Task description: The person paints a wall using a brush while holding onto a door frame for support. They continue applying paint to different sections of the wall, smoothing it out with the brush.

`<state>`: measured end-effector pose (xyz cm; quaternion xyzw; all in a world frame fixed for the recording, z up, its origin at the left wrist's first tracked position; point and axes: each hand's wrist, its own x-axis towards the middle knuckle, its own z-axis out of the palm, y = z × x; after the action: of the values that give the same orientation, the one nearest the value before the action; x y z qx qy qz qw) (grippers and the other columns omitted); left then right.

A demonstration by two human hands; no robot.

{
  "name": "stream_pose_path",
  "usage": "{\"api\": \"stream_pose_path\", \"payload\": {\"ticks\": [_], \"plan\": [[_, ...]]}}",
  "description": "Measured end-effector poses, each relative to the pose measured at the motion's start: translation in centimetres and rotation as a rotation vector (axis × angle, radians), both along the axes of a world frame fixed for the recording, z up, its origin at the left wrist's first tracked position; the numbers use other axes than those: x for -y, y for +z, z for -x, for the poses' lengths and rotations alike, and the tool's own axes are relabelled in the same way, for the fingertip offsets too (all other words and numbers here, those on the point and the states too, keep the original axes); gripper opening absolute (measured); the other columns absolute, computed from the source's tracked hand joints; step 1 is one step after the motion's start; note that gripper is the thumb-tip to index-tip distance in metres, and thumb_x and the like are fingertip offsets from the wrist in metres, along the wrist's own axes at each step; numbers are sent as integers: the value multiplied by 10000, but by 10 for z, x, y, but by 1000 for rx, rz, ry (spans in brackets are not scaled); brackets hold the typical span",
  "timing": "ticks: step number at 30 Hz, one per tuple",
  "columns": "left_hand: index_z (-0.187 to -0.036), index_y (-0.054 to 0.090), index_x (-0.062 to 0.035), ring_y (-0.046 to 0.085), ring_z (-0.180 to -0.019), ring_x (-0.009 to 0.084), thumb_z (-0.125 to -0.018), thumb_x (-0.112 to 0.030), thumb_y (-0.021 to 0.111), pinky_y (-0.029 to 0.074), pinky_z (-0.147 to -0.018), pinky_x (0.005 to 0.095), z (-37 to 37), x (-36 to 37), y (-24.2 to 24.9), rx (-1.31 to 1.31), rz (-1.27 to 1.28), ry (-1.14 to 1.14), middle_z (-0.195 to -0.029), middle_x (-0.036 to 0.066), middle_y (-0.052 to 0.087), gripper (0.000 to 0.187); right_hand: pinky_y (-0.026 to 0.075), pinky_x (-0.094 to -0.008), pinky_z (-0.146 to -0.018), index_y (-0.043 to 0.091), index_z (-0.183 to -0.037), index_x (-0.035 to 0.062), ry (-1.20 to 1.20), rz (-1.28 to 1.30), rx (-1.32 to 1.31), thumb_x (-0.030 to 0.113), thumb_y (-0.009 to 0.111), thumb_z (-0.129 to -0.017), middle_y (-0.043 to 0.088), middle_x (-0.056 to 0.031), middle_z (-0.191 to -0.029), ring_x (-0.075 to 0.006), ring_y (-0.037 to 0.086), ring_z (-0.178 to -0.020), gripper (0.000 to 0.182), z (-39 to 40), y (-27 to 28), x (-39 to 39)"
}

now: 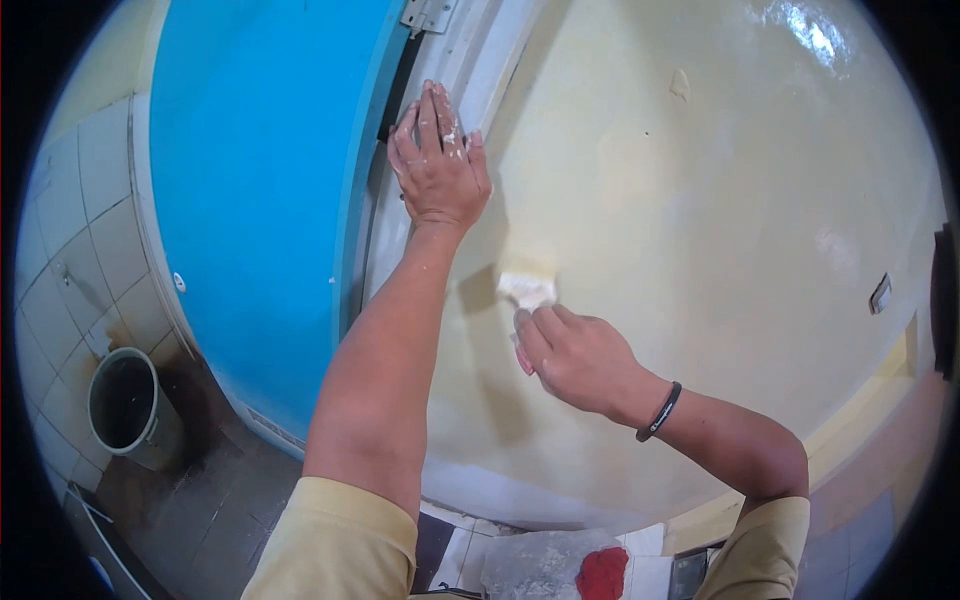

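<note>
L hand [440, 165] spread flat on door frame [475, 60] edge; R hand [582, 360] grips brush [527, 288], blurred tip prob. touching wall [720, 220]; wide wall stretch to its R.

The cream wall [720, 200] looks smooth and glossy, throwing back a bright glare near its top. The blue door [260, 180] is flat and even, with a metal hinge [430, 14] above. The bucket [158, 440] looks plastic; the wall tiles [118, 245] are smooth but stained. The sleeve [335, 535] is soft matt cloth, the red bundle [602, 575] crumpled fabric. Blur hides the material of the tool's [528, 287] white end.
</note>
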<state>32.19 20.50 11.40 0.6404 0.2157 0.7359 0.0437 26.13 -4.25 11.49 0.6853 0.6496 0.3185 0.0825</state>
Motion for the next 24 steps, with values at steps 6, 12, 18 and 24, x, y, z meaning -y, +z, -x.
{"api": "stream_pose_path", "payload": {"ticks": [6,12,18,24], "plan": [[-1552,299,-36,363,-1330,307,-978,-308,477,273,-1127,492,-2,-1,-1,9,-8,2,-1581,79,348,659,500,-379,-594,685,-873,-21,-196,-324,-704,73,607,-884,636,-182,-661,-238,641,-588,122,-27,64,-6],[-1547,312,-44,377,-1315,305,-974,-317,484,295,-1109,488,-4,-2,-1,21,-13,12,-1576,72,353,658,548,-261,-609,711,-956,-37,52,-742,-352,136,612,-973,706,-59,-783,-103,671,-671,200,-27,182,29],[-1529,343,-35,385,-1288,305,-969,-318,496,320,-1082,489,-7,-4,-2,53,-42,27,-1553,84,378,645,522,-324,-582,664,-1191,38,27,-665,765,65,665,-865,643,-112,-959,-223,648,-749,327,-56,134,51],[-1512,366,-24,386,-1269,320,-963,-333,503,343,-1058,493,-12,-8,-3,89,-92,47,-1536,95,391,645,485,-332,-621,658,-1216,7,-138,-226,597,289,615,-876,549,-98,-904,-222,586,-802,443,-57,-61,49]]}}
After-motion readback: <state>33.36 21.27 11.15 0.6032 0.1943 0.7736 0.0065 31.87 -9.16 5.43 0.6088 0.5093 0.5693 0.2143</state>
